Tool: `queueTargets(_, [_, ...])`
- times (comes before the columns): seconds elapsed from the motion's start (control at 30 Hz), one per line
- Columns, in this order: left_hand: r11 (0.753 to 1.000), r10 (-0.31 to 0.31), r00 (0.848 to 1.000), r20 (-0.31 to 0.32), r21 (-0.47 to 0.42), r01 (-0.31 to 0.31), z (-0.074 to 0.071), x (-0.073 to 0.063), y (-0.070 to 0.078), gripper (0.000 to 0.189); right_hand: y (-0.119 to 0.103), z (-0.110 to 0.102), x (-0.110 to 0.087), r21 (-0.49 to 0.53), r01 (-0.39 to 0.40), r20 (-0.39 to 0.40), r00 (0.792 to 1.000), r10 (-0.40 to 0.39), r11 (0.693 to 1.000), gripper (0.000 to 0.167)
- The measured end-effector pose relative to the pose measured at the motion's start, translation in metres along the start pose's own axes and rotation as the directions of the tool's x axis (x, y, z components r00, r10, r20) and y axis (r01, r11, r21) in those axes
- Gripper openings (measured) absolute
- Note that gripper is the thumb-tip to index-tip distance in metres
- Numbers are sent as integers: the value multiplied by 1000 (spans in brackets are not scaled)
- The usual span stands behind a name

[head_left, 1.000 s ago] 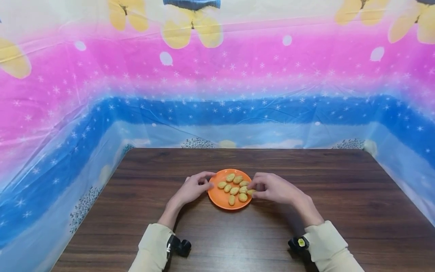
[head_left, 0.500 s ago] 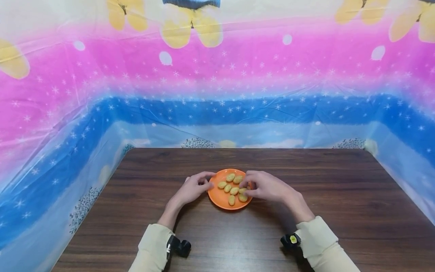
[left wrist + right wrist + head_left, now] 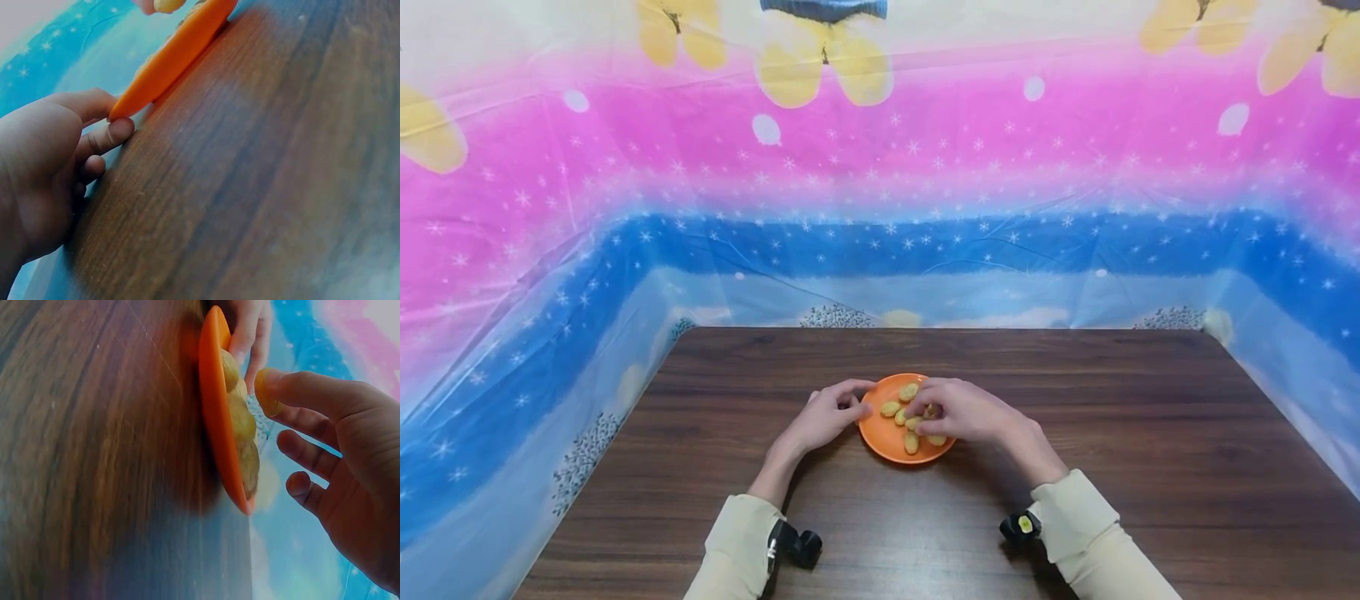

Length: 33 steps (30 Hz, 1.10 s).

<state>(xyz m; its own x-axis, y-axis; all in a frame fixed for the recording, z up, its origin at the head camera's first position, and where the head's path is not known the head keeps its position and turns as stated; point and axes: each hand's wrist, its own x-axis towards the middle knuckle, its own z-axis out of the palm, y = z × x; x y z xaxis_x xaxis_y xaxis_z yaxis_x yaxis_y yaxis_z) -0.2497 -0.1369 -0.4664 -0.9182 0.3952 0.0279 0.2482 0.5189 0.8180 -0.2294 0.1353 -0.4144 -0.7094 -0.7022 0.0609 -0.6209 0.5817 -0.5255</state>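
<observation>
An orange plate point(image 3: 880, 446) bears several small, oval, yellow-brown pieces point(image 3: 890, 408) that look like nuts in the shell. At its left edge my left hand point(image 3: 822, 417) pinches the rim; in the left wrist view the thumb lies on one side of the plate point(image 3: 169, 65) and a finger on the other. My right hand point(image 3: 970, 411) is over the plate's right half and hides some pieces. Between thumb and forefinger it pinches one oval piece point(image 3: 267, 397), held above the others in the right wrist view. Its other fingers stand apart, loosely bent.
The plate stands on a dark brown wooden table point(image 3: 760, 358). Behind and on both sides hangs a pink and blue cloth point(image 3: 880, 183) printed with snowflakes and butterflies. Black wrist cameras point(image 3: 797, 542) sit at both cuffs.
My right hand has moved left from the plate's right rim toward its middle, carrying an oval piece. My left hand has stayed at the rim, and the plate has not moved.
</observation>
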Motion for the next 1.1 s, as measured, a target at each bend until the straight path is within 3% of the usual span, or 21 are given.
queueTargets(0.5, [1000,31,999,9,-2,-31,2,0,0,38,-8,23,26,-45,81,23,997,-80,996,16])
queueTargets(0.87, [1000,22,1000,5,-5,-22,2,-2,1,38,-9,29,30,-145,98,40,995,-93,985,15])
queueTargets(1.1, [1000,29,1000,-1,-9,-29,0,-1,0,38,-12,27,28,-146,107,29,994,-104,984,13])
